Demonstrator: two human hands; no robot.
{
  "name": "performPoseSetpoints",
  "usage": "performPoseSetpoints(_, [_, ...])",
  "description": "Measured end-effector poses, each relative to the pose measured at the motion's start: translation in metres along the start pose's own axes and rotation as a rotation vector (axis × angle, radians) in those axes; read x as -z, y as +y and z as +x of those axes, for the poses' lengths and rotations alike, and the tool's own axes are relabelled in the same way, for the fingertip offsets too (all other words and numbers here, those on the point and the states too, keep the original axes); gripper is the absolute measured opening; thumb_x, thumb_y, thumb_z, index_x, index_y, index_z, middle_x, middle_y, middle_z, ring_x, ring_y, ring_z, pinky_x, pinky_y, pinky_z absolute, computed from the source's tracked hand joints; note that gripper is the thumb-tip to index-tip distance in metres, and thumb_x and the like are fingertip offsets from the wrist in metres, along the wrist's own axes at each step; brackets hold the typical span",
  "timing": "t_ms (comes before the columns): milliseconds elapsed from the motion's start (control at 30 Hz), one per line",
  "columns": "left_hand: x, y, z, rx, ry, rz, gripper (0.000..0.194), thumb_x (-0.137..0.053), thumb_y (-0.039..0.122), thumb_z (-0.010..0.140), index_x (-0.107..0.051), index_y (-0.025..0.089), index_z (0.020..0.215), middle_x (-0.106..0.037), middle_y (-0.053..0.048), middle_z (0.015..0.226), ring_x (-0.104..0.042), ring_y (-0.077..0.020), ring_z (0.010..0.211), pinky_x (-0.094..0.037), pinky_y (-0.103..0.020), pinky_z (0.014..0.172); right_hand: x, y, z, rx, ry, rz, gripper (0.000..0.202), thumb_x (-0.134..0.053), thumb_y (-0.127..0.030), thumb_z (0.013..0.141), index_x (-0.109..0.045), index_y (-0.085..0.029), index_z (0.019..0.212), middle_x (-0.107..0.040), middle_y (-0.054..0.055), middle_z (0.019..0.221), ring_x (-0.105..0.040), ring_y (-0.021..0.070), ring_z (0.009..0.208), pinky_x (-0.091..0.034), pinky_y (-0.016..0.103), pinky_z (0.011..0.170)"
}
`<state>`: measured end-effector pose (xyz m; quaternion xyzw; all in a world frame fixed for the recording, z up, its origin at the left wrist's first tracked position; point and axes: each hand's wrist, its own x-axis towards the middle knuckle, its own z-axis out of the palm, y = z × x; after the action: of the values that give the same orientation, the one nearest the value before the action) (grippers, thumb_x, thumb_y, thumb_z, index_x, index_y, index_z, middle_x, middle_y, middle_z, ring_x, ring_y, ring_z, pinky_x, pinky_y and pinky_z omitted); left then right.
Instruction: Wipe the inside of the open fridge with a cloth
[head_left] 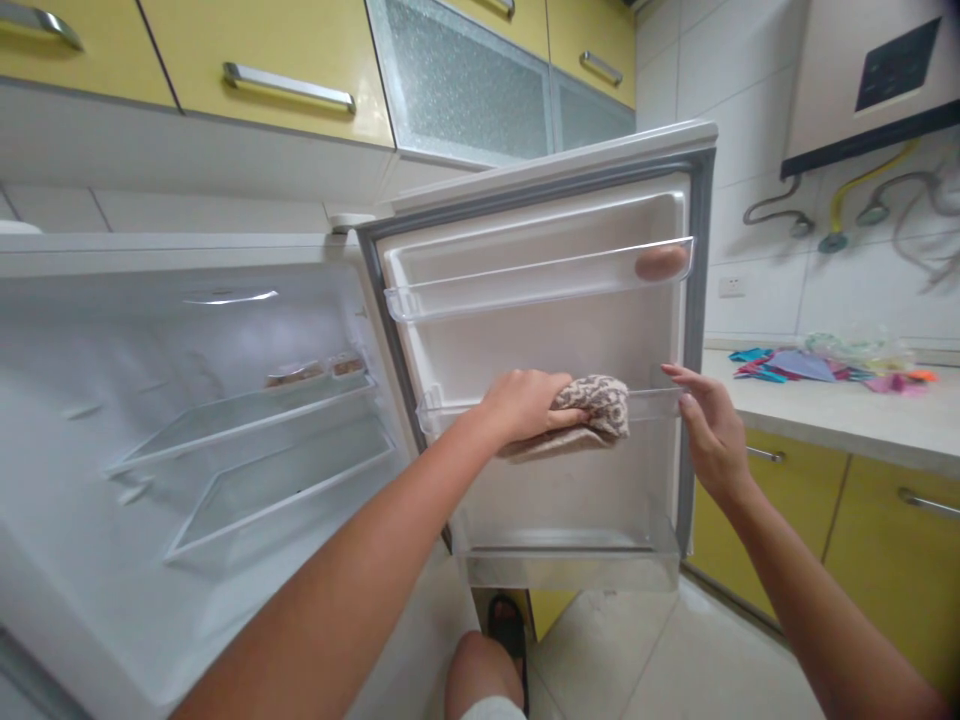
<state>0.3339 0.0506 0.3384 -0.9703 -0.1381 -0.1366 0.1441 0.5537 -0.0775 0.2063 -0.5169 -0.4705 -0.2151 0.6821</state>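
Note:
A patterned brown-and-white cloth (600,405) is gripped in my left hand (529,405), bunched over the middle clear shelf (656,404) of the fridge door (540,350). Part of that shelf is hidden behind the cloth and hand. My right hand (709,425) is at the shelf's right end, by the door's edge, its thumb and fingers apart around the corner. Whether it presses on the shelf is hard to make out. Above, the upper clear door shelf (525,282) holds a brown egg-like item (661,263) at its right end.
The fridge interior (67,420) opens on the left, with two glass shelves and small food packs (294,374) on the upper one. A low door bin (570,570) sits below my hands. Colourful cloths (802,365) lie on the right counter (900,425). Yellow cabinets (285,50) hang overhead.

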Motion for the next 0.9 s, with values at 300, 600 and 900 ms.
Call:
performPoseSetpoints(300, [0.026, -0.097, -0.066, 0.153, -0.204, -0.373, 0.04, -0.055, 0.055, 0.086, -0.068, 0.024, 0.109, -0.076, 0.001, 0.107, -0.067, -0.0199, 0.096, -0.046, -0.026, 0.081, -0.003, 0.003, 0.0, 0.012, 0.031, -0.014, 0.026, -0.049, -0.043, 0.096, -0.06, -0.027, 0.113, -0.066, 0.011, 0.131, -0.057, 0.0293, 0.129, -0.039, 0.058, 0.111])
performPoseSetpoints(600, [0.031, -0.112, -0.044, 0.247, 0.088, -0.115, 0.04, -0.055, 0.046, 0.087, -0.069, 0.022, 0.115, -0.075, -0.01, 0.114, -0.066, -0.0277, 0.102, -0.049, -0.037, 0.087, -0.002, 0.004, -0.002, 0.016, 0.018, -0.017, 0.026, -0.048, -0.042, 0.096, -0.059, -0.027, 0.115, -0.066, 0.011, 0.132, -0.057, 0.0287, 0.13, -0.041, 0.059, 0.111])
performPoseSetpoints(900, [0.024, -0.108, -0.02, 0.146, -0.243, -0.161, 0.041, -0.063, 0.027, 0.068, -0.074, 0.023, 0.107, -0.078, -0.001, 0.099, -0.068, -0.0211, 0.089, -0.047, -0.027, 0.074, -0.006, -0.003, -0.003, -0.027, 0.026, 0.077, 0.026, -0.054, -0.042, 0.093, -0.058, -0.027, 0.115, -0.063, 0.011, 0.136, -0.054, 0.0292, 0.133, -0.04, 0.057, 0.112])
